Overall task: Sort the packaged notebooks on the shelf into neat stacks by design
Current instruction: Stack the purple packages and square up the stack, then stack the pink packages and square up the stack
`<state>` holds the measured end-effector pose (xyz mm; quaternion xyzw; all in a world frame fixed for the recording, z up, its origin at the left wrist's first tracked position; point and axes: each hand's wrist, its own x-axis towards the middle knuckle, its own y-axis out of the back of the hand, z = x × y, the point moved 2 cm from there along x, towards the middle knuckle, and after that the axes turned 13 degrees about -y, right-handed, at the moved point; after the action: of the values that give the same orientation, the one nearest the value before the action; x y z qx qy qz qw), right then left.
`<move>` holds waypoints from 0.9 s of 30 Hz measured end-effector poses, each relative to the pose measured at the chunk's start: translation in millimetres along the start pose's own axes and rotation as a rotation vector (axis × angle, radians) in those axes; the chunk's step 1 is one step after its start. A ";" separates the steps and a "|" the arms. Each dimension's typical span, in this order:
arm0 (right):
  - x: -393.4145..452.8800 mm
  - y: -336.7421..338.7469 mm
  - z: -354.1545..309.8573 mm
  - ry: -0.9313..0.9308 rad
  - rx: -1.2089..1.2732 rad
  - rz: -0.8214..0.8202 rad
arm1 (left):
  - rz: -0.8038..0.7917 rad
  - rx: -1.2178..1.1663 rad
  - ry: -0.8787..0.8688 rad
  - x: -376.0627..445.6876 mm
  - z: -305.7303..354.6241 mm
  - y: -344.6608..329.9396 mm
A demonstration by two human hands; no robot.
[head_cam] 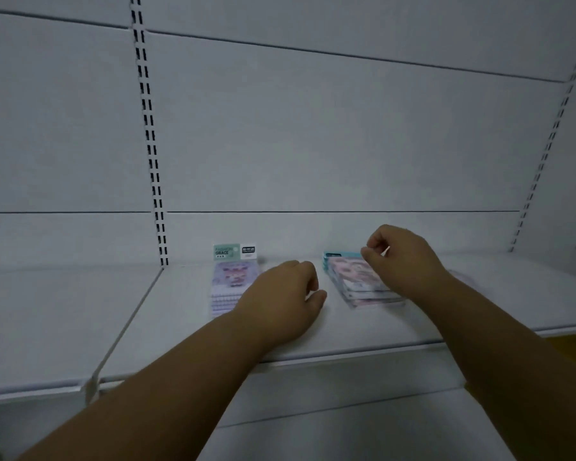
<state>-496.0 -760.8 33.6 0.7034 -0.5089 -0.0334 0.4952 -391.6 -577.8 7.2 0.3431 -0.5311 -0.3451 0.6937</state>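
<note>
Two stacks of packaged notebooks lie on the white shelf (180,327). The purple-design stack (225,287) has a green header card and sits to the left. The pink-design stack (356,284), with blue headers, sits to the right and is slightly fanned. My left hand (280,304) rests on the shelf between the stacks with its fingers curled and nothing in them; its wrist covers the purple stack's right edge. My right hand (403,261) hovers over the back right of the pink stack, fingertips pinched together at the top pack's header. Blur hides whether they grip the packaging.
The white back panel rises behind the stacks, with a slotted upright (150,144) to the left and another (546,144) to the right. A divider seam (127,327) splits the shelf to the left. The shelf's front lip (363,352) runs under my forearms.
</note>
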 end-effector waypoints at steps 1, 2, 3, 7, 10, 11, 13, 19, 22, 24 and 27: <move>6.7 0.6 10.0 -0.027 -0.014 -0.034 | -0.014 -0.019 0.040 11.9 3.5 -7.0; 12.6 -1.0 18.7 -0.051 -0.029 -0.079 | -0.029 -0.019 0.087 23.7 4.9 -13.3; 19.0 -3.0 27.9 -0.075 -0.046 -0.135 | -0.057 -0.004 0.150 37.4 5.6 -21.8; 33.8 -21.1 47.7 -0.155 -0.143 -0.356 | -0.260 0.016 0.366 75.2 0.5 -52.3; 37.3 -32.7 52.0 -0.165 -0.118 -0.402 | -0.348 0.028 0.440 92.1 12.0 -64.9; 37.5 -35.2 52.3 -0.163 -0.088 -0.402 | -0.341 0.017 0.461 95.6 18.0 -67.1; 37.4 -36.9 53.7 -0.174 -0.002 -0.398 | -0.257 -0.064 0.528 100.2 23.7 -73.1; 36.0 -37.5 54.0 -0.311 0.687 -0.509 | 0.239 -0.630 0.711 87.4 13.5 -65.1; 35.8 -34.8 40.9 -0.247 0.760 -0.532 | 0.371 -0.840 0.644 77.7 13.6 -52.2; 31.1 -35.2 32.2 -0.201 0.805 -0.523 | 0.370 -0.908 0.573 72.2 16.7 -53.6; 19.3 -41.3 24.8 -0.270 0.972 -0.597 | 0.409 -0.954 0.548 68.7 20.5 -60.4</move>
<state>-472.2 -792.0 -0.3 0.9522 -0.3041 -0.0237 0.0157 -404.8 -669.9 -5.2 -0.0398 -0.1738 -0.3038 0.9359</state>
